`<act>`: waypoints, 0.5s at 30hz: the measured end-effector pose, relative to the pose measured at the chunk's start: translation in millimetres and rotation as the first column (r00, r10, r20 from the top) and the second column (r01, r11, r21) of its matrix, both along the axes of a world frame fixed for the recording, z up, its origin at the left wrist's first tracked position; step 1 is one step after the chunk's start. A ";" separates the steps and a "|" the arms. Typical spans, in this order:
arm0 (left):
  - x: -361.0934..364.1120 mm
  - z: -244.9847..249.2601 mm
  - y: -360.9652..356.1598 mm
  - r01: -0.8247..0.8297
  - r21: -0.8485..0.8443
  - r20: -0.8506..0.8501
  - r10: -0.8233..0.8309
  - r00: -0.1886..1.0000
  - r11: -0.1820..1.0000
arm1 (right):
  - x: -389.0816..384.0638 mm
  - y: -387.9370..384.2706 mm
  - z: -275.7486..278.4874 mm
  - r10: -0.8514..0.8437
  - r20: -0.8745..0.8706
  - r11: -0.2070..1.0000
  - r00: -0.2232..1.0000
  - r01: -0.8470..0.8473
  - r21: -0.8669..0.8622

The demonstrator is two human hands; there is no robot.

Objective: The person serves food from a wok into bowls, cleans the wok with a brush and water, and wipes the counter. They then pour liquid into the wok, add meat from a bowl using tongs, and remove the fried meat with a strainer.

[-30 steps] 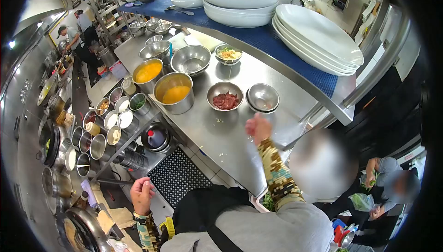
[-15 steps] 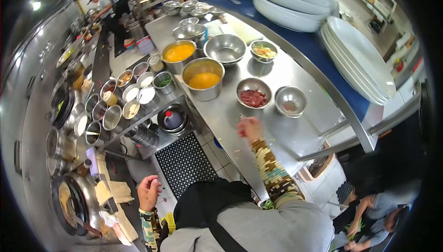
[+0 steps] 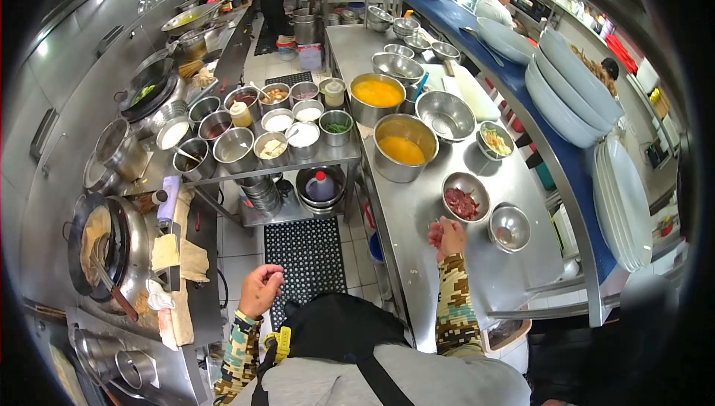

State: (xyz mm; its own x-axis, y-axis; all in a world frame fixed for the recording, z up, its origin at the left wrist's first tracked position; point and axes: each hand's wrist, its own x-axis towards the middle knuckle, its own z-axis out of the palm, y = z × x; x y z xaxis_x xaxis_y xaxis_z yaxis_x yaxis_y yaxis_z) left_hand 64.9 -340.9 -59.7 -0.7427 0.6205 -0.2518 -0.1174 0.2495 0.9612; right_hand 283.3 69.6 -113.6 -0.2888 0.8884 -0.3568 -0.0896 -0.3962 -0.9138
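Observation:
My right hand (image 3: 447,239) is over the steel counter (image 3: 417,272), just below a steel bowl of raw red meat (image 3: 462,203); its fingers are curled together, and what they hold, if anything, is hidden. To its right sits a nearly bare steel bowl (image 3: 509,228). Above the meat stand a pot of orange liquid (image 3: 402,151) and a small bowl of shredded food (image 3: 494,140). My left hand (image 3: 261,290) hangs over the floor beside the black mat, fingers loosely bent with nothing visible in them.
At left, a cooking station holds a wok (image 3: 97,235) and folded cloths (image 3: 195,261). Tubs of ingredients (image 3: 278,121) fill the middle shelf. White plates (image 3: 622,201) stand on the blue raised shelf at right. People (image 3: 494,10) work in the background.
The view has swung round, so the counter and bowls appear farther right. My right hand is now closer to the meat bowl, and my left hand is raised slightly.

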 end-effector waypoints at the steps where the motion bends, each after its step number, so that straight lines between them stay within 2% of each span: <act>1: -0.2 -2.9 -1.8 -0.001 0.004 -0.002 0.001 1.000 1.000 | -2.2 0.9 2.9 0.009 -0.016 1.000 1.000 -0.009 -0.009; 7: -1.6 -11.6 -8.1 -0.005 -0.012 0.025 0.005 1.000 1.000 | -11.5 10.8 8.8 0.014 -0.059 0.998 0.998 -0.017 -0.057; 9: -4.3 -35.0 -17.1 -0.002 -0.043 0.023 0.003 1.000 0.999 | -14.2 12.3 9.8 0.000 -0.068 0.995 0.998 -0.006 -0.096; 13: -1.4 -47.5 -25.6 0.002 -0.070 0.020 0.000 1.000 0.998 | -13.8 17.3 11.3 -0.013 -0.154 0.984 0.988 -0.015 -0.177; 15: -2.4 -59.4 -26.9 -0.004 -0.113 0.029 0.008 1.000 0.994 | -9.7 28.2 3.6 -0.085 -0.191 0.969 0.978 0.037 -0.243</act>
